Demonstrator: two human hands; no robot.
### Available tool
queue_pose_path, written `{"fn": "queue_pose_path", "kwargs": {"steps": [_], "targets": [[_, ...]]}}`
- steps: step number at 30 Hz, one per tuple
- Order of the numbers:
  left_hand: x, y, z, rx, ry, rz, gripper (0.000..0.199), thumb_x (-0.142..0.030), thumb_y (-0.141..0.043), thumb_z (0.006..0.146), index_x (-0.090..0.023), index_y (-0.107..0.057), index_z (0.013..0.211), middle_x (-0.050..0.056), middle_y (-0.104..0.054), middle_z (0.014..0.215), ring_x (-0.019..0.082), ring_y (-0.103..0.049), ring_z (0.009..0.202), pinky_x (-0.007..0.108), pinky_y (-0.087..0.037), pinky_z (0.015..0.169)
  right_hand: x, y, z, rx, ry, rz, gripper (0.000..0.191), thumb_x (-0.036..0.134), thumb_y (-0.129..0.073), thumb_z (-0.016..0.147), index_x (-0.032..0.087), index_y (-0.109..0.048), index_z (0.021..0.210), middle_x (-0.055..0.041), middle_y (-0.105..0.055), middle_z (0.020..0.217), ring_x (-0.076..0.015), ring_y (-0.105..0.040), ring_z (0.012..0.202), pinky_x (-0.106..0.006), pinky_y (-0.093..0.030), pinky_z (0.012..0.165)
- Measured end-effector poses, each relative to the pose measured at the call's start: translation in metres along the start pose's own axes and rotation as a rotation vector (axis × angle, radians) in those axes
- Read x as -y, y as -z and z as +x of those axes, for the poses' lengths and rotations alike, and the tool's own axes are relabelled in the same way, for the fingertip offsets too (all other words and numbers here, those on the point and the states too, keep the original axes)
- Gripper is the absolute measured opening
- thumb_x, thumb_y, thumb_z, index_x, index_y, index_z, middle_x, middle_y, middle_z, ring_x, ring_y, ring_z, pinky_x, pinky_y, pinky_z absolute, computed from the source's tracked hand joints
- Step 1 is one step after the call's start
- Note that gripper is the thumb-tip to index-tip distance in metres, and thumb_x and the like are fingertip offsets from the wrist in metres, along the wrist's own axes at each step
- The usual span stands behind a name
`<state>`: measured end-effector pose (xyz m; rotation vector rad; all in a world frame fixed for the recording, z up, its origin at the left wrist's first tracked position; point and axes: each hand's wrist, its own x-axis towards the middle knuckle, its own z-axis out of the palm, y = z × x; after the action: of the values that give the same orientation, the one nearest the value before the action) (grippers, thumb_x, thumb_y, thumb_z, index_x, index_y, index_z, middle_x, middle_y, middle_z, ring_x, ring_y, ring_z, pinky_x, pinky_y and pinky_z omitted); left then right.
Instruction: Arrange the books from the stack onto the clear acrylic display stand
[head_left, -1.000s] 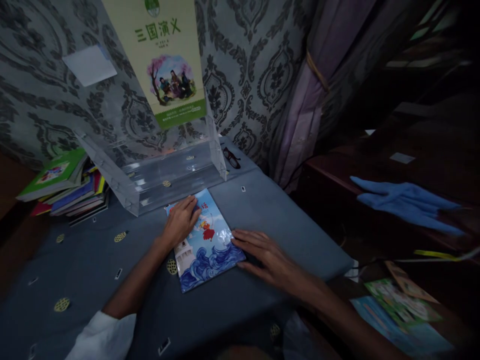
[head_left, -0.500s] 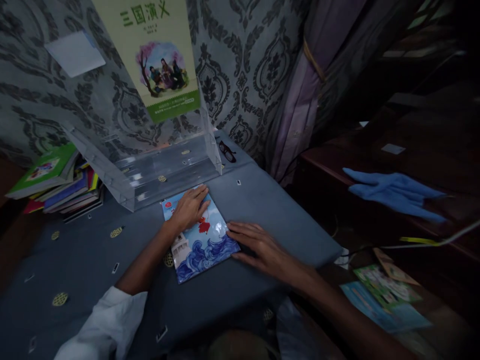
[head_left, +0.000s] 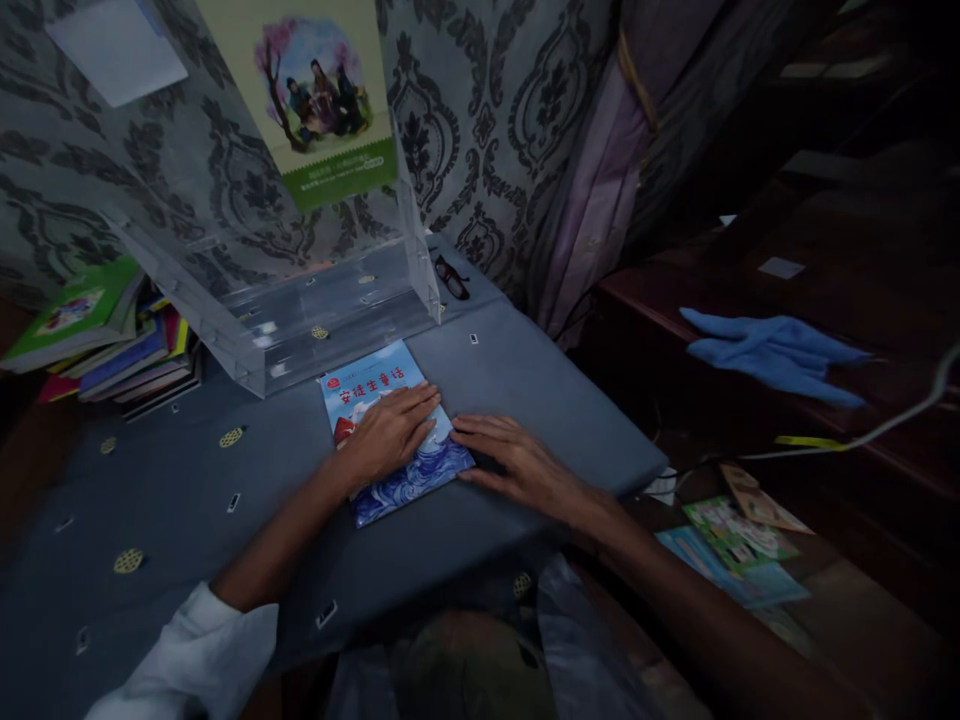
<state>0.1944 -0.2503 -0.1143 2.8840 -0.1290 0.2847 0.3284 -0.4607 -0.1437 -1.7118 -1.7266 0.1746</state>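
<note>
A blue picture-covered book (head_left: 412, 480) with red Chinese characters lies closed and flat on the grey-blue table cover (head_left: 300, 590). My left hand (head_left: 394, 428) rests flat across the middle of its cover, fingers stretched out, hiding part of the picture. Along the book's right edge lies my right hand (head_left: 517, 462), its fingers extended and the fingertips touching or nearly touching that edge. Between the right thumb and fingers there is a gap, and neither hand grips anything.
Behind the book stands a clear acrylic stand (head_left: 259, 370) with a green-and-cream book (head_left: 322, 120) upright. A pile of books (head_left: 150, 350) sits left, eyeglasses (head_left: 451, 278) at the back. Blue gloves (head_left: 776, 350) lie on a dark red surface at right; picture booklets (head_left: 739, 535) lie lower down.
My left hand has slid down the cover toward me, uncovering the red title at the top. The right hand stays by the right edge. The view has tilted slightly downward.
</note>
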Motion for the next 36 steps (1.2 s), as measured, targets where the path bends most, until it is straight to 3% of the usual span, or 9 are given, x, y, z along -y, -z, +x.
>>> {"fn": "queue_pose_path", "kwargs": {"steps": [5,14,25,36], "targets": [[-0.017,0.0,-0.01,0.037,-0.023,-0.022,0.043,-0.034,-0.035,0.106,-0.017,-0.055,0.14,0.01,-0.054,0.147,0.022,-0.045,0.142,0.046,-0.038,0.118,-0.001,-0.002,0.0,-0.06,0.034,0.007,0.039,0.038,-0.065,0.094,0.021,-0.066,0.129,-0.0137,-0.069,0.129,-0.028,-0.063,0.123,-0.049,-0.053,0.103],[-0.041,-0.002,-0.025,0.038,-0.071,-0.033,0.043,-0.035,-0.034,0.107,-0.015,-0.053,0.14,0.012,-0.054,0.147,0.02,-0.043,0.143,0.045,-0.038,0.117,0.006,-0.002,-0.008,-0.127,0.08,-0.03,0.028,0.029,-0.058,0.098,0.022,-0.069,0.124,-0.0109,-0.075,0.118,-0.0261,-0.069,0.113,-0.046,-0.057,0.097],[-0.057,-0.006,-0.035,0.046,-0.104,-0.004,0.042,-0.034,-0.037,0.106,-0.017,-0.05,0.143,0.01,-0.052,0.15,0.021,-0.043,0.143,0.045,-0.039,0.117,0.024,-0.005,-0.031,-0.145,0.021,-0.081,0.031,0.026,-0.053,0.1,0.022,-0.066,0.128,-0.0113,-0.074,0.12,-0.0255,-0.066,0.118,-0.047,-0.055,0.099],[-0.082,-0.02,-0.053,-0.025,-0.06,0.16,0.044,-0.028,-0.035,0.106,-0.011,-0.043,0.146,0.014,-0.051,0.15,0.021,-0.042,0.144,0.042,-0.038,0.118,0.027,-0.007,-0.034,-0.197,0.061,-0.092,0.031,0.02,-0.053,0.099,0.022,-0.066,0.128,-0.0114,-0.075,0.117,-0.0254,-0.068,0.115,-0.047,-0.058,0.095]]}}
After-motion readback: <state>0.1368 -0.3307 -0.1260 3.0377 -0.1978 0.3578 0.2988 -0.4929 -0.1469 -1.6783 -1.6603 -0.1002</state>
